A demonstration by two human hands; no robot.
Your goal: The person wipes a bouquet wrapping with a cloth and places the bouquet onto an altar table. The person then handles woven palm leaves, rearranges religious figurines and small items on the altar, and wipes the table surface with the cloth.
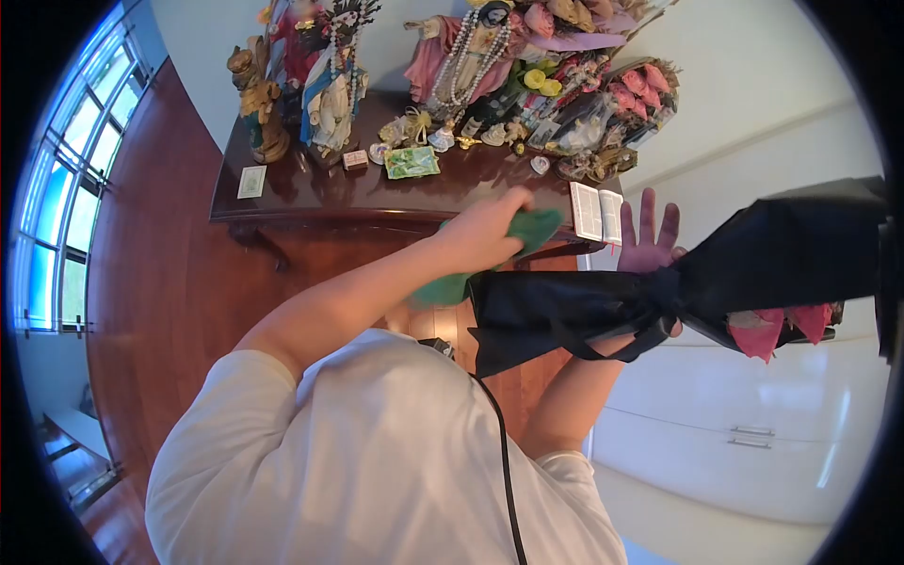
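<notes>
My left hand (485, 229) is closed around a green cloth (535, 229), held in front of the table's front edge. Part of the cloth hangs below the hand, near the black wrapping. My right hand (648, 235) holds a bouquet (782, 250) wrapped in black and tied at its middle. The bouquet lies sideways across the palm, and several of the fingers stretch up behind it. Its pink flowers (758, 331) show at the right, under the wrapping. Black wrapping hides much of the right palm.
A dark wooden table (311, 193) carries religious statues (471, 52), flower bouquets (640, 89), a green packet (411, 162), a small card (251, 182) and an open book (595, 212) at its right corner. White cabinets (697, 438) stand right; a window (80, 179) is left.
</notes>
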